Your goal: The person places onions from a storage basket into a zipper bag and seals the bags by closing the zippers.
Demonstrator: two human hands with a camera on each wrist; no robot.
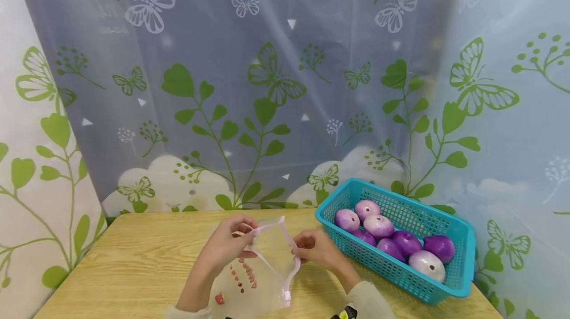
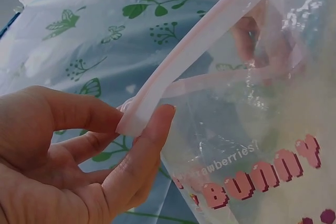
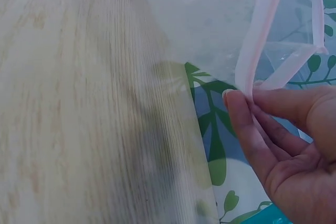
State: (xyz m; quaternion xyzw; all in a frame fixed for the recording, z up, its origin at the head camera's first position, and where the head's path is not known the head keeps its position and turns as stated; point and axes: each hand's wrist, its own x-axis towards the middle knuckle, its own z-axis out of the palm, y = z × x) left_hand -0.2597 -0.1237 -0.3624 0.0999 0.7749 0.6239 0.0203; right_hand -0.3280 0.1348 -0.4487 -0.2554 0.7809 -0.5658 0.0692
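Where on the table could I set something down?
Widest bare patch: the wooden table left of the left hand, out to the table's left edge. A smaller one lies between the clear bag and the right sleeve. Tight: the right hand sits close to the blue basket, which holds onions.

- Bag point(image 1: 267, 272): thin clear plastic, glossy
- Seal strip point(image 1: 291, 273): smooth plastic, soft sheen
- Worktop point(image 1: 147, 250): wood-grained, low sheen
- Basket point(image 1: 378, 263): perforated plastic, slightly glossy
- Onions point(image 1: 378, 227): smooth, shiny skins
- Backdrop point(image 1: 311, 131): creased, glossy plastic-looking sheet
- Sleeve point(image 1: 374, 301): matt cloth
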